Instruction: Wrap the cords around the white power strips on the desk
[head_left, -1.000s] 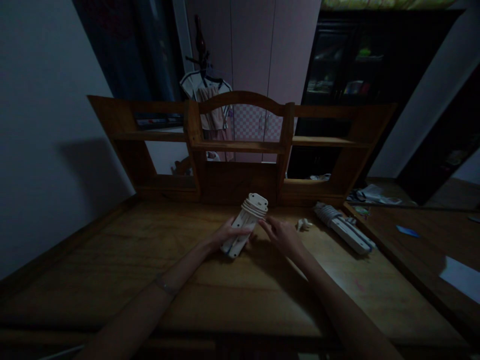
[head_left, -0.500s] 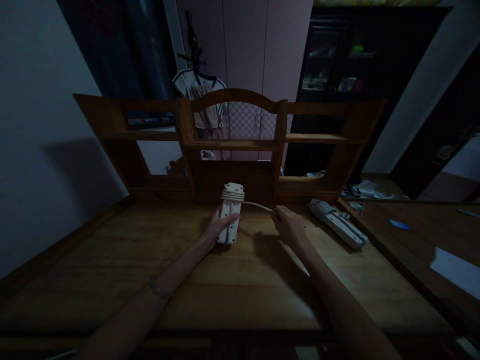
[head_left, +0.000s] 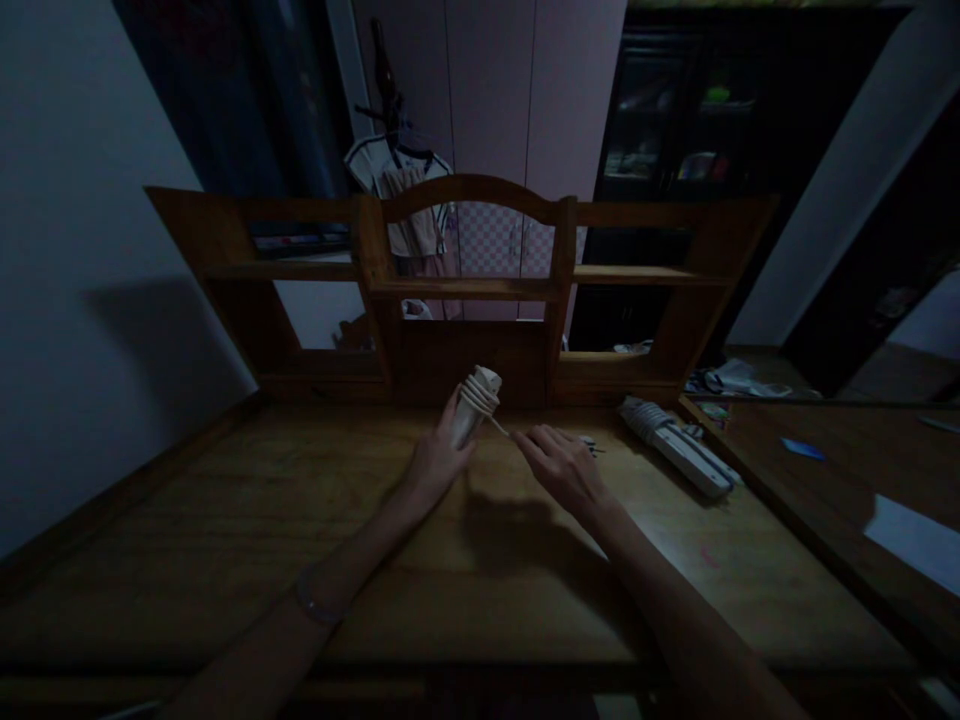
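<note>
A white power strip [head_left: 465,424] is held tilted above the desk, its top end leaning right. My left hand [head_left: 435,465] is closed around its lower part and hides much of it. Several turns of white cord [head_left: 478,394] wrap the strip near its top. From these turns a short, taut length runs down to the right into my right hand [head_left: 559,466], whose fingers pinch it. Just behind the right hand a small piece with dark prongs [head_left: 592,446], perhaps the cord's plug, shows in part.
A second power strip [head_left: 686,455] with grey cord wound on it lies at the right of the wooden desk [head_left: 300,500]. A wooden shelf [head_left: 465,290] rises along the back. A blue card [head_left: 802,448] and white paper [head_left: 915,540] lie on the surface farther right.
My left hand has turned the power strip so it leans right and shows its side. My right hand has moved left and slightly down with the cord, closer to the strip.
</note>
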